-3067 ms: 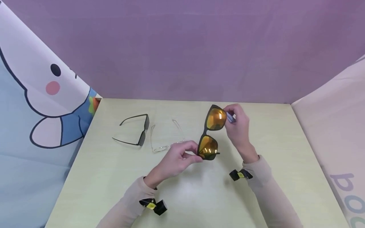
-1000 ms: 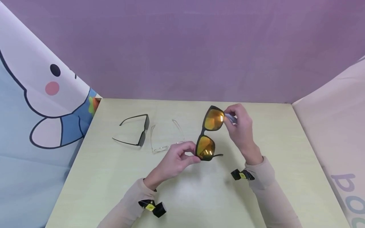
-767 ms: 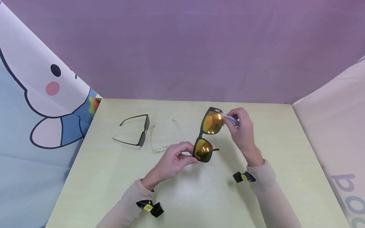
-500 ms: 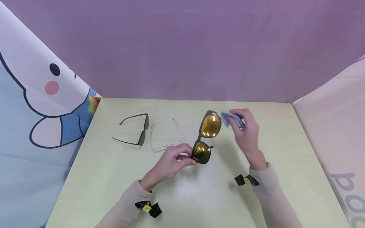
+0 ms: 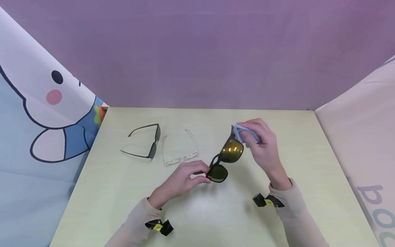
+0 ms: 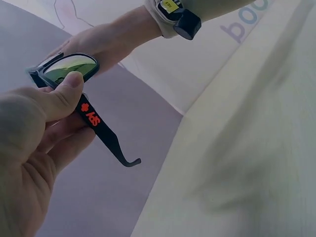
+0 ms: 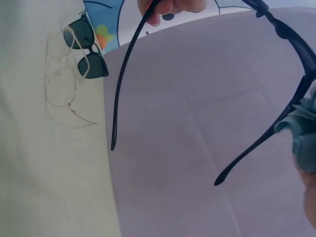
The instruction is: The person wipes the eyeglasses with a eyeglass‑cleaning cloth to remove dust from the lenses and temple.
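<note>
Black-framed sunglasses (image 5: 232, 151) with orange mirrored lenses are held up over the table, slanting between both hands. My left hand (image 5: 185, 176) pinches their near end between thumb and fingers. In the left wrist view, that thumb lies against the lens edge, and a black temple (image 6: 106, 131) with red lettering points away. My right hand (image 5: 263, 144) grips a folded blue cloth (image 5: 247, 133) at the far end of the frame, covering the corner there. The right wrist view shows the cloth (image 7: 303, 131) against the other temple (image 7: 259, 143) near its hinge, both temples unfolded.
Black sunglasses (image 5: 153, 151) lie with temples spread on the table (image 5: 92, 192) at the left. Beside them are thin, light metal-framed eyeglasses (image 5: 182, 159), close behind my left hand. A purple backdrop (image 5: 210, 61) rises at the table's far edge, with printed curtains at both sides.
The cloth slid outward along the far temple and came off it, then returned to the frame's far corner. The sunglasses moved slightly nearer and tilted, their near lens now looking darker.
</note>
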A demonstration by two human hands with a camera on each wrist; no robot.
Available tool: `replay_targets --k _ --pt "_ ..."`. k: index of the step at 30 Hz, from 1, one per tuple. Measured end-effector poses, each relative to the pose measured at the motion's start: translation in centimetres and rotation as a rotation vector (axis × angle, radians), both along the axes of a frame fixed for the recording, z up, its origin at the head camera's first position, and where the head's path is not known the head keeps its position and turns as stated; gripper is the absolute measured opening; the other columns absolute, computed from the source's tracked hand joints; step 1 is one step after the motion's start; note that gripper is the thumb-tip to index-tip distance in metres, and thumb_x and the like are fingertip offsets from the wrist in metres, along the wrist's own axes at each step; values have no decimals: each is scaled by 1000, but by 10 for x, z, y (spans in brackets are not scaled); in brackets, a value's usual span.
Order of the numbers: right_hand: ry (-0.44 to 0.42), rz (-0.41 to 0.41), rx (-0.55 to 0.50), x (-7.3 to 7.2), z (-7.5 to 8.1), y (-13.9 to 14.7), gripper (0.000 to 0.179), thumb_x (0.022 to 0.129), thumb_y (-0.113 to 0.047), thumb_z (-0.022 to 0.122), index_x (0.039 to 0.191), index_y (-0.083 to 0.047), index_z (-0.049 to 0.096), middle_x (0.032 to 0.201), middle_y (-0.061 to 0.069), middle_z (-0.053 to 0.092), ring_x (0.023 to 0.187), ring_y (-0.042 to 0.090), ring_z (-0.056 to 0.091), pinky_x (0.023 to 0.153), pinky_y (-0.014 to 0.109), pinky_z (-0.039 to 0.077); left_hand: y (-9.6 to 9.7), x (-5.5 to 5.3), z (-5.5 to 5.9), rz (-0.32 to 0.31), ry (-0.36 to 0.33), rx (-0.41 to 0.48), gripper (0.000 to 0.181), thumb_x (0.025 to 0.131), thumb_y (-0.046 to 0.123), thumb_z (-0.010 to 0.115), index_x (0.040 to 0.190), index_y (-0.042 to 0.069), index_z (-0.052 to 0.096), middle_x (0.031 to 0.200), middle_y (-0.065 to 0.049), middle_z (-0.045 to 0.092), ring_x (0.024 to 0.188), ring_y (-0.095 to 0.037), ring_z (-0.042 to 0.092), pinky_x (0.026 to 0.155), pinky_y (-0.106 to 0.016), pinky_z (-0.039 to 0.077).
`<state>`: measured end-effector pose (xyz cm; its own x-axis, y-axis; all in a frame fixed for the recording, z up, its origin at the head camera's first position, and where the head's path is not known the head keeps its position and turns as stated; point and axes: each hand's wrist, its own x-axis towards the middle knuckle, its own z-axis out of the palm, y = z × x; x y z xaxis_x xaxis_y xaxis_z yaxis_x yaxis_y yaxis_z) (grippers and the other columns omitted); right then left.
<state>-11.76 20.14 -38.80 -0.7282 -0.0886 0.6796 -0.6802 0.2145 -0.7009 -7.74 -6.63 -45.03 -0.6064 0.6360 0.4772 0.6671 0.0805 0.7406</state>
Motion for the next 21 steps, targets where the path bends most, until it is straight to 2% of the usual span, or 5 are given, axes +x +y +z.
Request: replay_targets --k 4,10,13,17,21 --pt "-119 -7 102 -4 -6 3 23 96 12 60 114 5 72 103 5 66 89 12 60 65 17 54 -1 0 0 -17 54 -31 14 89 3 77 102 8 72 102 -3 75 97 -13 71 87 -24 60" --pt "-280 -30 151 -12 -12 11 19 100 3 61 116 -1 73 101 2 66 81 15 59 52 21 52 -3 2 2 -9 39 -65 11 90 6 78 98 8 71 101 -2 75 98 -12 70 89 -20 58" --pt "-285 49 76 -9 -8 11 19 99 6 59 112 1 73 98 -2 65 77 15 59 51 21 50 -4 2 1 -10 43 -68 11 90 7 77 99 7 71 101 -2 75 98 -12 70 88 -20 58" --pt "-210 154 25 -6 -3 8 18 96 11 58 107 5 72 94 2 66 74 16 59 54 22 51 -5 1 0 -10 39 -70 12 90 7 77 100 7 71 102 -3 74 99 -12 70 89 -20 58" --pt "-279 91 60 -13 -7 8 16 100 3 60 110 1 72 94 0 65 75 16 58 55 22 50 -4 1 -1 1 39 -61 14 89 6 78 102 8 72 104 -3 75 100 -13 71 91 -22 58"
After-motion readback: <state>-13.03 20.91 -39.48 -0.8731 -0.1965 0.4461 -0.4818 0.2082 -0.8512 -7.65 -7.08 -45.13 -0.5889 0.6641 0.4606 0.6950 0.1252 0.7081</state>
